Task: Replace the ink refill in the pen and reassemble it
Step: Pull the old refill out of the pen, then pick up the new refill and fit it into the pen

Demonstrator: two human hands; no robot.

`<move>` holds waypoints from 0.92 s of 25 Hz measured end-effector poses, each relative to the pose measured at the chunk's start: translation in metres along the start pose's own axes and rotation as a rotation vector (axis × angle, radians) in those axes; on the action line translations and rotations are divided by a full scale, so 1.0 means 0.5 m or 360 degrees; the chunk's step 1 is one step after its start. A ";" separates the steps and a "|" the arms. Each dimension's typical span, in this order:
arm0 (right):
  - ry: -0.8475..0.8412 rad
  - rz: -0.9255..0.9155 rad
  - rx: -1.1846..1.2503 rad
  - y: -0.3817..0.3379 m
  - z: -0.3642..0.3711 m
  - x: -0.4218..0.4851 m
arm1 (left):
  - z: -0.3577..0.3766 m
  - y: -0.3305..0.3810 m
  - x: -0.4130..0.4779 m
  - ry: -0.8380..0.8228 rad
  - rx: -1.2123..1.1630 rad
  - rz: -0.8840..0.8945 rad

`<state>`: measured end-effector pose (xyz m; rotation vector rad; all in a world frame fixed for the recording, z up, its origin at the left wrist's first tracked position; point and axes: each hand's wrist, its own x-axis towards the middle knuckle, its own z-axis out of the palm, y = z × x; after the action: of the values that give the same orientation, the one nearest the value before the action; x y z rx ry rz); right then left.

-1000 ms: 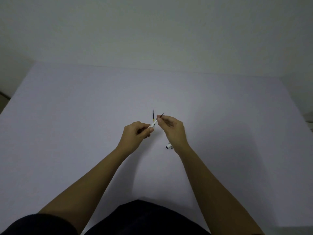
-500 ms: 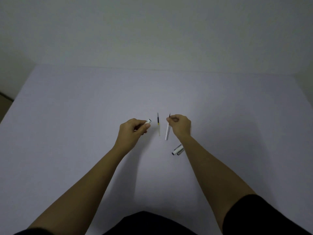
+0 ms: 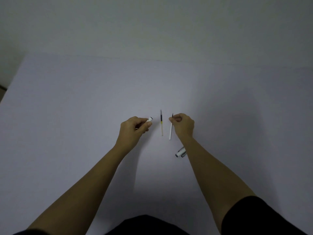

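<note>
Two bare hands hover over the pale tabletop. Left hand is curled around a white pen barrel; right hand pinches a thin white refill near its dark tip. Between them lies a yellow-banded refill. Just behind the right wrist sits a white-and-silver cap piece.

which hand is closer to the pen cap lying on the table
Right. The right hand is just beyond the pen cap, whose far end its forearm hides. The left hand is farther off to the cap's left.
</note>
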<state>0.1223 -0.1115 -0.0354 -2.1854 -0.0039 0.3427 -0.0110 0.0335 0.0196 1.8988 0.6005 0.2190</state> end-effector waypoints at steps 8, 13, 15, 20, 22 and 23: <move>0.0020 -0.0035 -0.0046 -0.007 0.002 -0.002 | -0.002 -0.009 -0.001 0.0011 0.0018 -0.0009; -0.0019 -0.0205 -0.0034 -0.038 0.011 -0.008 | -0.006 -0.004 0.000 0.0039 -0.0001 0.0001; -0.0148 -0.0292 -0.0191 -0.057 0.027 -0.008 | -0.011 -0.003 -0.002 0.0048 -0.0002 -0.0004; -0.0246 -0.0122 -0.0581 -0.079 0.072 -0.010 | -0.031 0.002 -0.007 0.0084 0.0056 0.0032; -0.0196 -0.0021 -0.0501 -0.081 0.082 -0.018 | -0.039 0.002 -0.010 0.0102 0.0052 0.0026; -0.0182 0.0048 -0.0394 -0.084 0.084 -0.020 | -0.042 0.001 -0.011 0.0104 0.0054 0.0021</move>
<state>0.1075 -0.0545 -0.0232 -2.4090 -0.0804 0.5067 -0.0245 0.0475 0.0289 1.9349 0.6393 0.2818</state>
